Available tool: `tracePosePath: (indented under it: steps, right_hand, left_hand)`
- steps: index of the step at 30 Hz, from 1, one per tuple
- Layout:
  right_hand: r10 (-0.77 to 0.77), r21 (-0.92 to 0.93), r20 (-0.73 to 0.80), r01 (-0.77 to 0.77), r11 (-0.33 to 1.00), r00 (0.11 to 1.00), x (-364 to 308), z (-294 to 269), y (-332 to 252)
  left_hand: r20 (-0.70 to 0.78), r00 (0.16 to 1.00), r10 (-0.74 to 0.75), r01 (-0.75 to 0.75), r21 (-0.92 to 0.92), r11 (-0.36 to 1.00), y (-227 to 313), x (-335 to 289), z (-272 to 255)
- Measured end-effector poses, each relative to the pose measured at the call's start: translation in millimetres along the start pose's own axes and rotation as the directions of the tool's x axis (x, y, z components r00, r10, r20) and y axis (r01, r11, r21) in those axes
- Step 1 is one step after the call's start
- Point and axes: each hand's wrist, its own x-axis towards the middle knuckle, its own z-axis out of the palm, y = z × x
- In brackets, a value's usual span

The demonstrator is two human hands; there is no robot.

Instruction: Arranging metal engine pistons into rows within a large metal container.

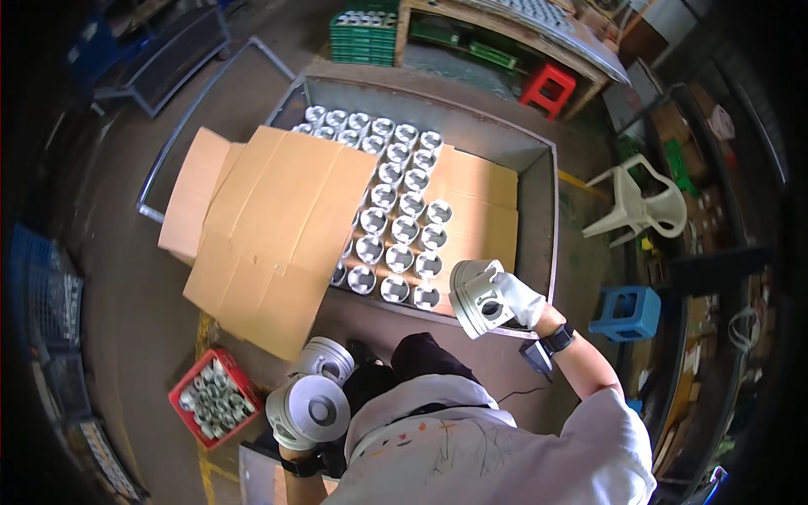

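My right hand [520, 300], in a white glove, is closed on silvery engine pistons [478, 310] above the near right edge of a large metal bin [539, 202]. They overlap, and I cannot make out exactly how many there are. At the lower left, two more pistons [316, 410] sit at my left hand [293, 453]. One shows its round crown, the other lies just beyond it. They cover most of that hand's fingers. Inside the bin, rows of upright pistons [405, 229] stand on a cardboard sheet [484, 181].
A large folded cardboard sheet [269, 227] covers the bin's left part. A red crate [250, 390] of small metal parts stands on the floor at left. To the right are a blue stool [627, 313] and a white chair [635, 202]. A red stool [548, 89] stands by the far workbench.
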Motion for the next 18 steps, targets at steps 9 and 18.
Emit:
tracePosePath:
  steps: [9, 18]
  right_hand:
    - [0.351, 0.299, -0.342, -0.254, 0.920, 0.871, 96.3, -80.2, 88.3]
    - [0.097, -0.414, -0.356, -0.249, 0.875, 0.930, 277.9, -182.3, 147.0]
  left_hand:
    - [0.356, 0.930, 0.094, -0.095, -0.016, 0.995, -55.8, 76.8, 19.6]
    - [0.494, 0.867, 0.071, -0.145, 0.113, 0.983, -15.5, 155.6, 77.9]
